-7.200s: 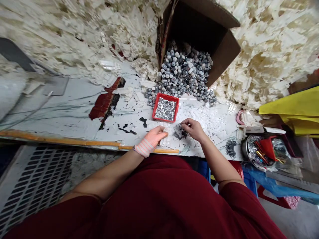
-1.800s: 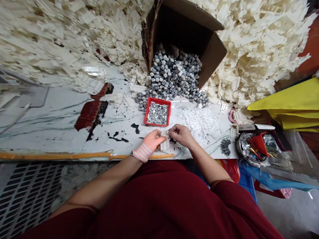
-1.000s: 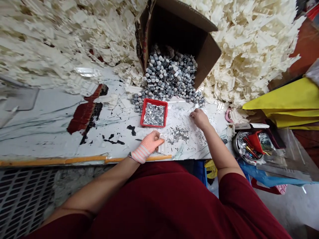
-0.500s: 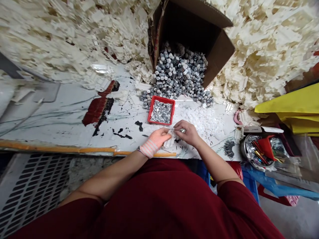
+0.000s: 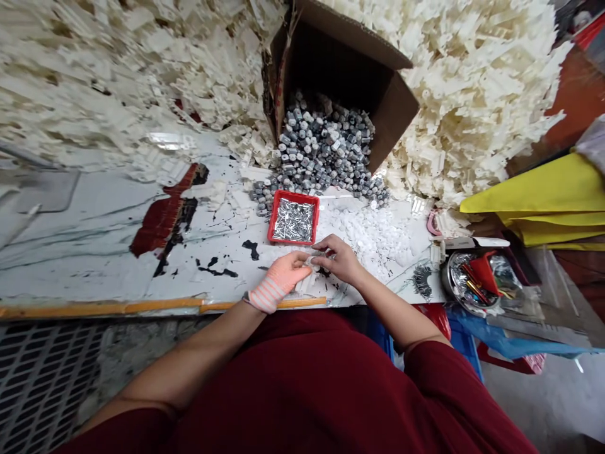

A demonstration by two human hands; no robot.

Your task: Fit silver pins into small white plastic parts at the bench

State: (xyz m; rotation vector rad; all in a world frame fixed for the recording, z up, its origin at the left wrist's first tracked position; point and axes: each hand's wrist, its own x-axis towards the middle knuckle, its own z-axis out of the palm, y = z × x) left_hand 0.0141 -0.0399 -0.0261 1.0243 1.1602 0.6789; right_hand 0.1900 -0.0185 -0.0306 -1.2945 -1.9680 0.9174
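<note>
Right hand (image 5: 341,261) | moved in from white scraps (image 5: 373,236), now beside left hand (image 5: 288,272) | both clamped on small white plastic piece (image 5: 314,260) | red tray (image 5: 293,217) just ahead of hands

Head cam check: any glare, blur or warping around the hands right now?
Head view: the gloved left hand and bare right hand look sharp; wide-angle warping bends the table and its orange edge strip; glare whitens a patch beyond the hands.

We're in a parts workshop: white plastic parts (image 5: 472,107) lie heaped around a cardboard box (image 5: 340,69) of metal pieces (image 5: 321,151) on a stained bench (image 5: 94,252).
</note>
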